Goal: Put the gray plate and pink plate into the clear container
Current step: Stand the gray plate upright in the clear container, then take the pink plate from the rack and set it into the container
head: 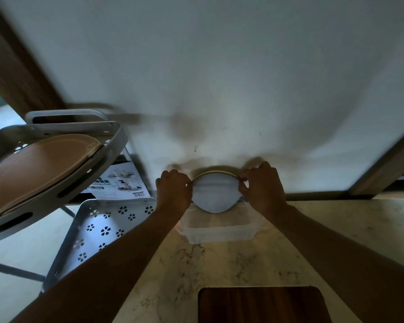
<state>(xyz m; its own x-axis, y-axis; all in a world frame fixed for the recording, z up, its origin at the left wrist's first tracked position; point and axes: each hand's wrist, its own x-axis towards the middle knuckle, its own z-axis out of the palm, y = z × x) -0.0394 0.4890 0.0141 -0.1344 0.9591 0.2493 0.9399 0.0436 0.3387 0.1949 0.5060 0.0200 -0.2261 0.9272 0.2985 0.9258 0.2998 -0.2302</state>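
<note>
Gripping a round gray plate (214, 194) by its rim, both hands are up over the counter: the left hand (174, 191) pinches the edge at nine o'clock, the right hand (260, 186) pinches it at three o'clock, fingers pressed together on the rim on each side. The plate is tilted, its pale underside facing the camera, and its lower edge dips just above the far rim of the clear rectangular plastic container (219, 231), which sits on the pale marbled stone countertop (301, 252) near the white wall (219, 78). Whether the plate touches the container yet, hard to tell in this dim light. Over at nine o'clock from the hands there's a white metal rack shelf (56, 180) with slotted sides, and lying in it a flat round pinkish-tan plate (40, 164), well apart from the container. Below that, at seven o'clock from the left hand, a second white perforated tray (103, 229) punched with little flower-shaped holes. Between the two, a printed cardboard box (121, 185) leans by the wall. Down at six o'clock, close to the camera, a dark wooden board with rounded corners (264, 304) lies on the counter between the two forearms.
</note>
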